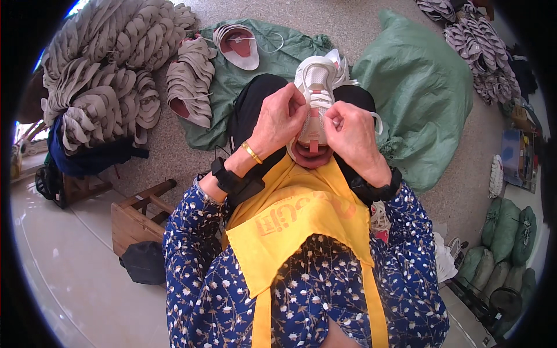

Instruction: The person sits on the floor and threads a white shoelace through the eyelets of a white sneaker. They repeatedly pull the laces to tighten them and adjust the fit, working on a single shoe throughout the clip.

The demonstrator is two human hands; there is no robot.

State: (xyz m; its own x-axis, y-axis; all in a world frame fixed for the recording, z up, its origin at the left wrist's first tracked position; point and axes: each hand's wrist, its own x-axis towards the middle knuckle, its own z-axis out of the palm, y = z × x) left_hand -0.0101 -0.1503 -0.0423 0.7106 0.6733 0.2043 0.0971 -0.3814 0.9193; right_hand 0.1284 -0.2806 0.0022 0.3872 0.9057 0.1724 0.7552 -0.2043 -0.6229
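Observation:
A white and pale grey sneaker (315, 74) with pink parts rests between my knees, its toe pointing away from me and its pink-lined opening near my yellow apron. White shoelace (319, 100) crosses the upper part of its tongue. At the sneaker's left eyelet edge, my left hand (277, 120) is closed in a pinch on the shoelace, though its fingertips partly hide the grip. My right hand (355, 139) pinches the shoelace on the right side, and a loop of it sticks out beyond that hand.
Stacked grey shoe uppers (190, 81) and one loose upper (238, 47) lie on a green sheet (223, 104). Larger bundles of uppers (110, 87) are piled at left above a wooden stool (136, 223). A green sack (415, 98) stands at right, with more bundles (478, 52) beyond.

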